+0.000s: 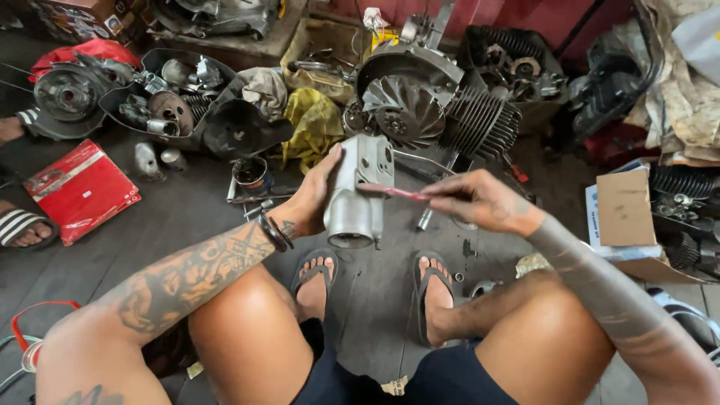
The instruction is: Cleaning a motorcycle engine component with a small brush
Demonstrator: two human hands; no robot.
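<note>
The left hand [313,196] is wrapped around the side of a grey metal casting [358,191], fingers behind it and thumb up along its edge, holding it upright above the floor [187,217], just over the feet in sandals. The right hand [472,199] is pinched closed on a thin red tool [394,192], whose tip lies across the casting's face.

Beyond the hands an engine [439,105] with a fan wheel and finned cylinder sits on the floor. A yellow rag [311,124] lies left of it, touching a black cover [240,127].

A flat red packet [81,189], rectangular with a pale strip across it, lies on the floor at far left, beside another person's sandalled foot [22,225]. At right stands an open brown cardboard box [626,210], its flap upright, with a white and blue sheet against it. A small round tin [251,172] stands near the left hand.
</note>
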